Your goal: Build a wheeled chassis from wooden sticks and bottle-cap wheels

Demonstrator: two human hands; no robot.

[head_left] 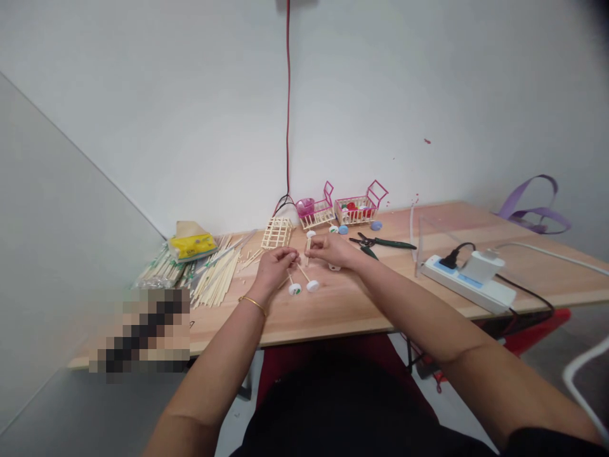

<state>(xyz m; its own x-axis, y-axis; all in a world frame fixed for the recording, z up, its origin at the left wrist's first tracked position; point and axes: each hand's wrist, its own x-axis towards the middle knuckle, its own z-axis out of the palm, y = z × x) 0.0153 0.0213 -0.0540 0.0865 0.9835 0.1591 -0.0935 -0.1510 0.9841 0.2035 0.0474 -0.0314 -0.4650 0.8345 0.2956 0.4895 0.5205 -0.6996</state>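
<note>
My left hand (275, 269), a gold bracelet at its wrist, has its thumb and fingers pinched together above the table; what lies between them is too small to make out. Just below its fingers are two thin wooden sticks, one ending in a white bottle cap (313, 286), the other in a white cap with a green mark (295, 289). Close beside it on the right, my right hand (330, 250) is closed on a short wooden stick (307, 249). A white cap (311, 234) shows at that stick's far end. Another white cap (334, 267) is partly hidden under my right hand.
Behind my hands stand a stick frame (276, 233) and two small stick carts (316, 214) (356, 211) with pink trim. Green-handled pliers (392, 244) lie right. Loose sticks (216, 282) and a yellow tissue pack (193, 246) are left. A power strip (466, 282) sits near the right edge.
</note>
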